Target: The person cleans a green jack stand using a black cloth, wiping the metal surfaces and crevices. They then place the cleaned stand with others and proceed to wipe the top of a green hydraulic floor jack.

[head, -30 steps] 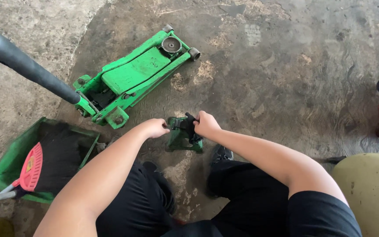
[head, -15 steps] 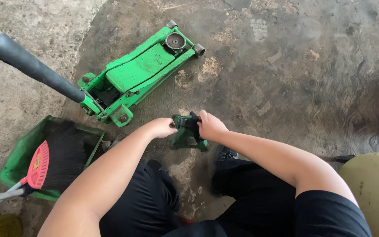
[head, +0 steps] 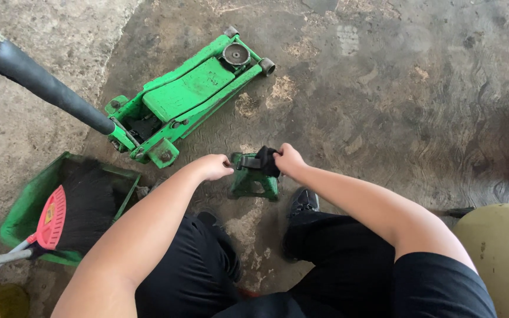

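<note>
Far left I see a red broom (head: 51, 218) lying in a green dustpan (head: 16, 215). Above them, a green floor jack (head: 187, 94) sits on the concrete floor (head: 384, 88), its black handle (head: 42, 85) running up-left. My left hand (head: 214, 166) is closed on the side of the small green jack stand (head: 254, 176), which stands between my feet. My right hand (head: 288, 160) grips the stand's black top.

Stained, cracked concrete floor (head: 384, 88), paler at the left edge. A green floor jack (head: 189, 94) lies on it; a green dustpan (head: 25, 212) with a red broom (head: 51, 218) sits lower left. Daylight, soft shadows.
</note>
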